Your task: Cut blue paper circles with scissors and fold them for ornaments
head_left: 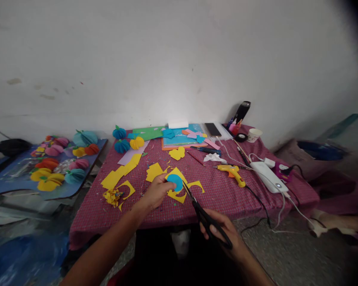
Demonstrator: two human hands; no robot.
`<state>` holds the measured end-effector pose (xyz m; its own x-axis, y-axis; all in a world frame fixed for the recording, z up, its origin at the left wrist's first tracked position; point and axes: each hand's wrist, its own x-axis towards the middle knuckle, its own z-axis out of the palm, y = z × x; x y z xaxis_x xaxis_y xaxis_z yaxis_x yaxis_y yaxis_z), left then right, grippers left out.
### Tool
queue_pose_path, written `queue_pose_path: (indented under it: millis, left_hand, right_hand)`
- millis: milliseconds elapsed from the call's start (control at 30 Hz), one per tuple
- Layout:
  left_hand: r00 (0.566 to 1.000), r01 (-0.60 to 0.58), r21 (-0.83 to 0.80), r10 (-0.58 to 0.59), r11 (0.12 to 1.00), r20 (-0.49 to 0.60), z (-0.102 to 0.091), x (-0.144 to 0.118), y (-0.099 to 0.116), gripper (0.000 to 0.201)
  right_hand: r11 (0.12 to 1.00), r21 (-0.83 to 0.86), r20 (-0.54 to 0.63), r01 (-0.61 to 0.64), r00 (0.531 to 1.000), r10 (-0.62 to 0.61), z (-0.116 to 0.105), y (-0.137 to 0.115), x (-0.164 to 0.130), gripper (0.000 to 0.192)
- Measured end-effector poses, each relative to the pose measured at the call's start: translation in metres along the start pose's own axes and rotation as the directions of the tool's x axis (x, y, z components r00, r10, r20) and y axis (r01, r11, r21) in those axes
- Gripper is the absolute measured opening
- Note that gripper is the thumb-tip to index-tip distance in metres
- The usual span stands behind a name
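My left hand pinches a blue paper circle against a sheet of yellow paper just above the table. In my right hand is a pair of black-handled scissors, its blades meeting the yellow sheet beside the circle's right edge. Yellow offcuts with curved edges lie close to the sheet on the right. Left of my left hand is a crumpled yellow paper bundle, along with more curved scraps. A small stack of yellow pieces rests behind my left hand.
A yellow glue gun, white power strip, paper cup and black bottle stand or lie on the right. Cables hang over the table's front edge. Paper pumpkins sit at back left; more cover a blue side table.
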<state>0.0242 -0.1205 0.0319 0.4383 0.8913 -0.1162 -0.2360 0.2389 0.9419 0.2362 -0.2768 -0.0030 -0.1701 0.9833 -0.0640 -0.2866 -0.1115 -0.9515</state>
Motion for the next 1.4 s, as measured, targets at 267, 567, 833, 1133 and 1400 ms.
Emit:
queue_pose_path:
  millis: [267, 567, 833, 1133, 1400]
  left_hand:
    - [0.998, 0.045, -0.070, -0.043, 0.997, 0.037, 0.012, 0.001, 0.003, 0.008]
    - [0.946, -0.143, -0.394, 0.008, 0.908, -0.324, 0.030, 0.006, -0.015, 0.021]
    - [0.914, -0.191, -0.462, -0.015, 0.866, -0.406, 0.037, 0.007, -0.017, 0.026]
    - [0.899, -0.176, -0.526, -0.082, 0.832, -0.430, 0.036, 0.003, -0.014, 0.029]
    - [0.902, -0.177, -0.513, -0.070, 0.840, -0.426, 0.032, 0.001, -0.014, 0.029]
  right_hand:
    - [0.999, 0.043, -0.004, -0.001, 1.000, 0.002, 0.000, 0.001, 0.008, 0.051]
    - [0.987, 0.151, -0.044, 0.051, 0.998, -0.044, 0.010, 0.019, 0.014, 0.054]
    - [0.974, -0.225, -0.140, 0.041, 0.987, -0.074, -0.011, -0.004, 0.030, 0.051]
    - [0.931, -0.351, -0.223, 0.104, 0.956, -0.191, -0.010, -0.008, 0.056, 0.049]
    - [0.962, -0.257, -0.164, 0.095, 0.976, -0.141, -0.004, -0.005, 0.045, 0.051]
